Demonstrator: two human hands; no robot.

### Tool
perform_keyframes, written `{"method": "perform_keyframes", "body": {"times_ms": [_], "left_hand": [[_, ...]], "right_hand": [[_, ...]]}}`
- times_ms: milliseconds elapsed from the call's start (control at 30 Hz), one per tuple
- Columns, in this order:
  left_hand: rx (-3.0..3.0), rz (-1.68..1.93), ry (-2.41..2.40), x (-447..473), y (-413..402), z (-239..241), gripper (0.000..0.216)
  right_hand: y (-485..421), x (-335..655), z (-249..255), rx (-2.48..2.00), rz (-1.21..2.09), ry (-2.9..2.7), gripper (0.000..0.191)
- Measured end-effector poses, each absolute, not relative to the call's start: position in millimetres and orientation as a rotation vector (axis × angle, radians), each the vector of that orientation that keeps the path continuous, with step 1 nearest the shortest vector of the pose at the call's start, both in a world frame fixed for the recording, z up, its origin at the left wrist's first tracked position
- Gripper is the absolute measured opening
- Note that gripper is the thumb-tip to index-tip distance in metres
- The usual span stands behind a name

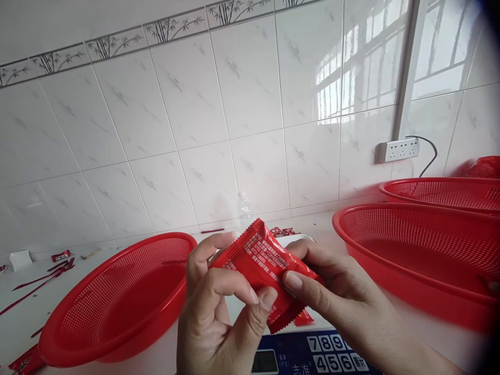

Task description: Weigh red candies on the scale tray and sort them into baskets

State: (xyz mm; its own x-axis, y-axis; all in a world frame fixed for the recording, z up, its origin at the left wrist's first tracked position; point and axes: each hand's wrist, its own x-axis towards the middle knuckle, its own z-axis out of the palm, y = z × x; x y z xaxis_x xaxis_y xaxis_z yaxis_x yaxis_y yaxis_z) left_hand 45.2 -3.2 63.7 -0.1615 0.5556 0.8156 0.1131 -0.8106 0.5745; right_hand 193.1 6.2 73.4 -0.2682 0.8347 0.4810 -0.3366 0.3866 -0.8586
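A red snack packet (pixel 260 260) with white printing and jagged sealed ends is held up, tilted, between both of my hands. My left hand (pixel 230 312) pinches its lower left side with thumb and forefinger, other fingers curled behind it. My right hand (pixel 336 291) grips the right side, thumb on the printed face. Beneath them is a digital scale (pixel 289 359) with a blue keypad panel and a grey display. Another small red packet (pixel 303 317) lies on its pan, partly hidden by the held one.
To the left stands a red perforated basket (pixel 117 344); two more, a nearer basket (pixel 414 260) and a farther basket (pixel 441 183), stand at right. A plastic bottle (pixel 245 208) is by the tiled wall, which bears a power strip (pixel 398 150). Red strips (pixel 50 273) litter the left counter.
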Motion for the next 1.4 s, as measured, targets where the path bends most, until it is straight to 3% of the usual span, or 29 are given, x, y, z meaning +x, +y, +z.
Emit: {"method": "perform_keyframes", "body": {"times_ms": [733,833,900,1100,1400], "left_hand": [[1.903,2.015,0.677,39,1,62,0.019],[2.005,2.009,0.667,33,7,61,0.029],[2.046,1.992,0.703,31,8,60,0.025],[2.000,1.866,0.694,32,4,64,0.017],[1.888,1.599,0.726,23,-3,78,0.021]], "right_hand": [[5,193,75,-0.488,1.153,-1.495,0.023],[6,193,68,-0.469,1.072,-1.502,0.016],[6,192,63,-0.461,0.989,-1.508,0.023],[10,192,57,-0.403,0.734,-1.575,0.004],[5,205,68,-0.449,0.700,-1.768,0.006]]}}
